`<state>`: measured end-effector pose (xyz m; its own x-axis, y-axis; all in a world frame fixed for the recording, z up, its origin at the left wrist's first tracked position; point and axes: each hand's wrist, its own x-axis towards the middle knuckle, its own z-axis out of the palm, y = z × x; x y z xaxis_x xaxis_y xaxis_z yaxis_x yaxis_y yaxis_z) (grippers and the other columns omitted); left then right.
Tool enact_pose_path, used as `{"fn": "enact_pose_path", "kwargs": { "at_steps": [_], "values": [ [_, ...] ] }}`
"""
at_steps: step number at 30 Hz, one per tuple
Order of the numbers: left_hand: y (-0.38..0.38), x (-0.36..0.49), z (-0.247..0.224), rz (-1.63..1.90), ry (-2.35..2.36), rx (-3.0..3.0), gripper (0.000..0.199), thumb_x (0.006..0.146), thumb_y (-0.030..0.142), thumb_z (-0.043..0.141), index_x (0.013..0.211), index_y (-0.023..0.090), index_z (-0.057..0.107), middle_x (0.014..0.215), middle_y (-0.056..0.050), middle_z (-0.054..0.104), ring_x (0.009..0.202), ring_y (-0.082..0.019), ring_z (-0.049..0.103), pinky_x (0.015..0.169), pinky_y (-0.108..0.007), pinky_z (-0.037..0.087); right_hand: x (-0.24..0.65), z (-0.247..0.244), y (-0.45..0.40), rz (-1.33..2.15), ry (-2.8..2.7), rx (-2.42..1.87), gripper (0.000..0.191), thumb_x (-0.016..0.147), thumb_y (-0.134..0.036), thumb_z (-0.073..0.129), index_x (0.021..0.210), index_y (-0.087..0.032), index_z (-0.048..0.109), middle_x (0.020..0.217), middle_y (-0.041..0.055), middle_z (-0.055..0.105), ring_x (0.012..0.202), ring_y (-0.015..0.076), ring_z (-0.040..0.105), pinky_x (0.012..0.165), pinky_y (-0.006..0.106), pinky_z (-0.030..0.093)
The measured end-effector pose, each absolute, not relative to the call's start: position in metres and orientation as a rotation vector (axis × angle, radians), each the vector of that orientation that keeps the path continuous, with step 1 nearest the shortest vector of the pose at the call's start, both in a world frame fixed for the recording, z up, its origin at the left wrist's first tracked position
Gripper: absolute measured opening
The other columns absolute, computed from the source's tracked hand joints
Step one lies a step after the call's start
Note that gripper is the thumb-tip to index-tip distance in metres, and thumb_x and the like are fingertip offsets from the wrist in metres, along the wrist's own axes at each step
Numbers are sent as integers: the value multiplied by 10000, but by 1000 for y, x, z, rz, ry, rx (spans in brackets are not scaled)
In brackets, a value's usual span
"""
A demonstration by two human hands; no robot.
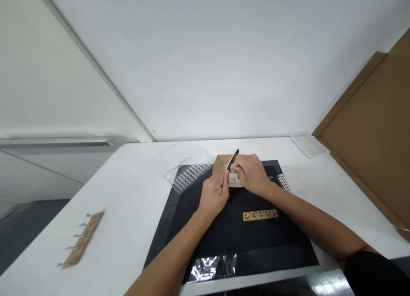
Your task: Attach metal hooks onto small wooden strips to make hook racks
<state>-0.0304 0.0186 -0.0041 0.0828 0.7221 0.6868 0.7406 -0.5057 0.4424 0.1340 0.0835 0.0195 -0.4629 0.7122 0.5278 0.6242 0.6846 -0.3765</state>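
My left hand [215, 192] is closed, its thumb and fingers pinching the lower end of a thin black-and-white strip [232, 159]. Close on its right, my right hand [250, 171] has its fingers curled against the same strip. The strip stands tilted above an open brown box [220, 162] with small pale pieces [235, 178] inside. Below the hands, a wooden bar [260, 215] with several metal pegs lies on the black mat [243, 240]. What the right fingertips cover is hidden.
A second pegged bar [83, 240] lies on the white table [128, 210] at left. Clear sheets with nail-shaped pieces [192, 175] sit behind the mat's left corner. A white dotted sheet [288, 183], a plastic tray [309, 146] and cardboard [368, 129] are at right.
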Motion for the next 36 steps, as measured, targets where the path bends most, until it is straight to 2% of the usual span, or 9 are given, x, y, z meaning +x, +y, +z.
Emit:
{"fn": "enact_pose_path", "kwargs": {
  "at_steps": [15, 25, 28, 32, 36],
  "values": [
    [16, -26, -4, -1414, -1510, -2297, 337, 1101, 214, 459, 813, 171, 628, 685, -29, 661, 594, -153, 635, 619, -274, 456, 138, 24, 82, 217, -2220, -980, 209, 1019, -191, 526, 812, -225, 528, 789, 8, 723, 787, 200, 653, 821, 342, 332],
    [16, -27, -5, -1398, -1529, -2291, 365, 1109, 232, 448, 788, 182, 616, 677, -20, 656, 583, -145, 630, 610, -271, 462, 141, 26, 88, 204, -2152, -1037, 205, 1020, -169, 501, 824, -222, 528, 824, 20, 742, 765, 202, 644, 821, 353, 326],
    [17, -28, -6, -1404, -1532, -2274, 396, 1111, 244, 438, 755, 183, 600, 649, -17, 634, 571, -149, 624, 595, -274, 450, 138, 24, 86, 227, -2227, -981, 224, 1012, -202, 529, 789, -229, 523, 773, 7, 724, 747, 204, 635, 805, 349, 327],
    [16, -29, -5, -1410, -1524, -2272, 382, 1113, 240, 436, 784, 174, 618, 684, -31, 654, 607, -154, 645, 617, -277, 461, 138, 24, 84, 210, -2169, -1023, 215, 1033, -194, 499, 822, -220, 527, 843, 38, 747, 799, 214, 655, 816, 357, 322],
    [15, -28, -2, -1401, -1508, -2298, 350, 1113, 239, 442, 832, 172, 638, 702, -32, 667, 613, -150, 642, 626, -270, 470, 140, 29, 84, 238, -2162, -1005, 218, 1030, -192, 524, 814, -221, 536, 804, 6, 744, 754, 190, 651, 812, 344, 331]
  ]
}}
